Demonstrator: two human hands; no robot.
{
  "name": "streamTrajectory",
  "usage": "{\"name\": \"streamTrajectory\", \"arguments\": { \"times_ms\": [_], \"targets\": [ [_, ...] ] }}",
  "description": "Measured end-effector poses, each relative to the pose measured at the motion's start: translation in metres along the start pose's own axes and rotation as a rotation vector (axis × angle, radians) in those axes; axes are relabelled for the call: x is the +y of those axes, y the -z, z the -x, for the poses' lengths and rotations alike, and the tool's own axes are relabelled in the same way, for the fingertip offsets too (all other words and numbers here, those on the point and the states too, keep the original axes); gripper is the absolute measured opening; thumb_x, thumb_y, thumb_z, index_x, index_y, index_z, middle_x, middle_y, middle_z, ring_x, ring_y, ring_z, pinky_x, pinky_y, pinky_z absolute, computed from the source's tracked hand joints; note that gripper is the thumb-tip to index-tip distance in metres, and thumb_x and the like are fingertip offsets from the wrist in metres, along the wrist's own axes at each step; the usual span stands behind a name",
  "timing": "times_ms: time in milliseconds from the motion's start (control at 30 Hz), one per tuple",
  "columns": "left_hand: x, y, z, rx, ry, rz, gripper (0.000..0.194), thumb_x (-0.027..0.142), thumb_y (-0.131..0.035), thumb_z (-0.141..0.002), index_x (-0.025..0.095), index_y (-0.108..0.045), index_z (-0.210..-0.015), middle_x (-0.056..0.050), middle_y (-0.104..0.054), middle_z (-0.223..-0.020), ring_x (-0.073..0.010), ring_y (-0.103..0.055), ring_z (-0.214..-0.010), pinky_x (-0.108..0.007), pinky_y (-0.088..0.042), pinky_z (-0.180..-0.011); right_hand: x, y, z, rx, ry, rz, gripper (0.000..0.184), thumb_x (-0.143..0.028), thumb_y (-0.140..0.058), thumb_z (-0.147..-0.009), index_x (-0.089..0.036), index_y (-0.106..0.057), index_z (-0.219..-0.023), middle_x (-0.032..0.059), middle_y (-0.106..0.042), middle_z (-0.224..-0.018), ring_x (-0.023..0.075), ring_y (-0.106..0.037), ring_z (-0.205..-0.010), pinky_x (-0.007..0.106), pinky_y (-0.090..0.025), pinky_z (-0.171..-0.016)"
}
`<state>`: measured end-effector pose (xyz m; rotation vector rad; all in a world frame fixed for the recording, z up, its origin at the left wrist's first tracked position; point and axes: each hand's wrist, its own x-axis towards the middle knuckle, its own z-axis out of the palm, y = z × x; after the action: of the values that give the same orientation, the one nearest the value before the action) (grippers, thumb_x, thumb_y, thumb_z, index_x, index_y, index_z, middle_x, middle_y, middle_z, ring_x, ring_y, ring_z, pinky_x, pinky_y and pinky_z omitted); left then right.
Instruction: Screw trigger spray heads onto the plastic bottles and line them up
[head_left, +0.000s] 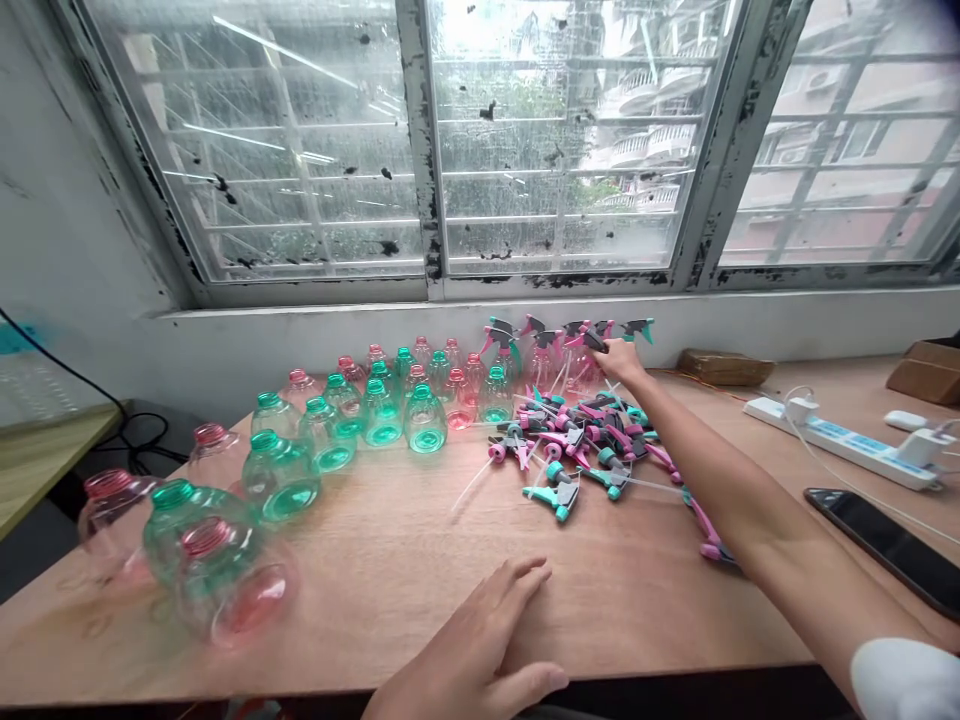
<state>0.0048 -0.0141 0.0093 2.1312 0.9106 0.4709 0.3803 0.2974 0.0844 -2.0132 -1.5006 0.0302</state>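
Note:
My right hand (621, 360) reaches to the back of the table, its fingers closed around the dark trigger head of a spray bottle (595, 341). Whether that bottle rests on the table is hard to see among its neighbours. Other spray bottles (545, 352) with pink, green and grey heads stand beside it. In front lies a loose pile of trigger sprayers (592, 432) with thin white tubes. Near the front edge my left hand (480, 640) is open, fingers stretched, holding nothing. Closest to it on the pile's near side is a green-and-grey sprayer (556, 493).
Clear green bottles (426, 420) and pink bottles (240, 590) without heads line the left and back. To the right are a white power strip (840, 442), a black phone (892, 545), a brown wrapped block (724, 367) and a cardboard box (926, 370). Windows rise behind.

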Motion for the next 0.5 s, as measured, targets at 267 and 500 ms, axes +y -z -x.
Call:
{"name": "streamTrajectory", "arguments": {
  "times_ms": [267,500],
  "targets": [
    [0.01,0.004,-0.003,0.001,-0.031,0.014,0.07,0.028,-0.078,-0.086,0.036,-0.05,-0.15,-0.006,-0.048,-0.159,-0.0331,-0.045,-0.145,-0.048,-0.037,-0.122,-0.011,-0.025,-0.02,-0.017,-0.084,0.091,0.032,-0.031,-0.067,-0.1,-0.017,-0.063,-0.128,0.0104,-0.066,-0.13,0.0269,-0.069,-0.107,0.046,-0.059,-0.089],
    [0.012,0.004,-0.005,-0.007,-0.062,-0.015,0.063,0.027,-0.078,-0.086,0.034,-0.056,-0.145,-0.006,-0.054,-0.154,-0.033,-0.05,-0.14,-0.043,-0.04,-0.119,-0.003,-0.042,-0.005,-0.042,-0.103,0.179,0.032,-0.031,-0.066,-0.1,-0.017,-0.062,-0.129,0.0106,-0.066,-0.13,0.027,-0.069,-0.107,0.047,-0.059,-0.09]
  ]
}}
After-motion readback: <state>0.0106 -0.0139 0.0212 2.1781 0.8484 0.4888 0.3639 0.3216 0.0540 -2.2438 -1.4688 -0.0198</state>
